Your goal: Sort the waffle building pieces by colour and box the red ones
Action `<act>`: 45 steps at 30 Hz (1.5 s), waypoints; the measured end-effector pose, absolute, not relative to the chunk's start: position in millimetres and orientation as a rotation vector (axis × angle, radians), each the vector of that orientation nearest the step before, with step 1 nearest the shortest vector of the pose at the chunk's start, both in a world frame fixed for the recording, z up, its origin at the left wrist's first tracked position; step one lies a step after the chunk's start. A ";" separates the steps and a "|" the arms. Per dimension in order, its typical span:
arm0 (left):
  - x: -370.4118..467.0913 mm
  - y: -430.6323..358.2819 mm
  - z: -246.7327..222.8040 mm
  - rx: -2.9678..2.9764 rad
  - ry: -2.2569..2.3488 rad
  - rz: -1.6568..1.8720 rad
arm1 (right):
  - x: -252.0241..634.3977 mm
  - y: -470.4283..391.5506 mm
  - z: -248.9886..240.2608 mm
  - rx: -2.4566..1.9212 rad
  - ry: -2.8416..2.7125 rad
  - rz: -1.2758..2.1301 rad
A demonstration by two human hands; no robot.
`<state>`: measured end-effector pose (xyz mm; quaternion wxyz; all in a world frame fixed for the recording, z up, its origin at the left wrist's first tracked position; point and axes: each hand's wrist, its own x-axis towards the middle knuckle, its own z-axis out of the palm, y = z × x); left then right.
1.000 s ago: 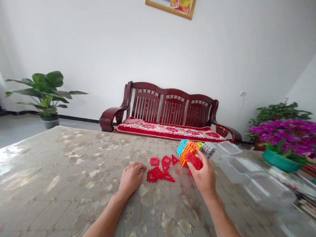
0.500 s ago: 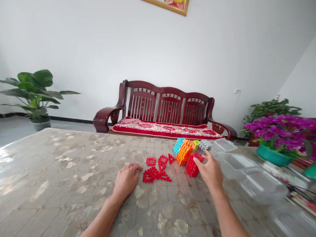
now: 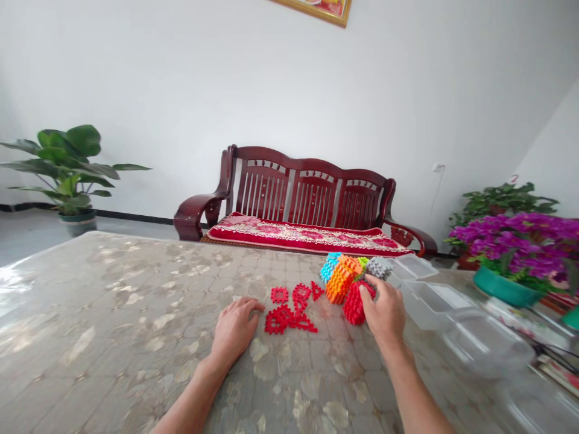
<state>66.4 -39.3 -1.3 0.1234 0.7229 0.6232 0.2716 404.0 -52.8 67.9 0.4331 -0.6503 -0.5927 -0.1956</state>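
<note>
Flat on the patterned table lies my left hand (image 3: pixel 237 328), fingers loosely stretched beside several loose red interlocking plastic tiles (image 3: pixel 279 294). Those tiles are square and triangular with notched edges, some overlapping. My right hand (image 3: pixel 384 310) has its thumb and index finger on the upper right part of a stack of red interlocking tiles (image 3: pixel 354 306), which leans slightly. Its other fingers are partly hidden. Close behind the red stack stand an orange stack (image 3: pixel 339 283), a blue stack (image 3: pixel 330 266) and a grey stack (image 3: pixel 380 267), with a bit of green between.
To the right sit clear plastic boxes (image 3: pixel 484 343), with a teal pot (image 3: pixel 506 286) of purple flowers beyond them. A wooden bench (image 3: pixel 312 196) with a red cover stands behind the table (image 3: pixel 136 301). At far left is a potted plant (image 3: pixel 75 175).
The whole view has shifted slightly. My right thumb and index finger have come closer together at the top of the red stack. My left hand stays resting on the table.
</note>
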 end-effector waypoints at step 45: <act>70.9 -46.8 10.3 2.050 1.838 0.805 | 304.6 34.4 32.3 -1.550 -2.518 0.174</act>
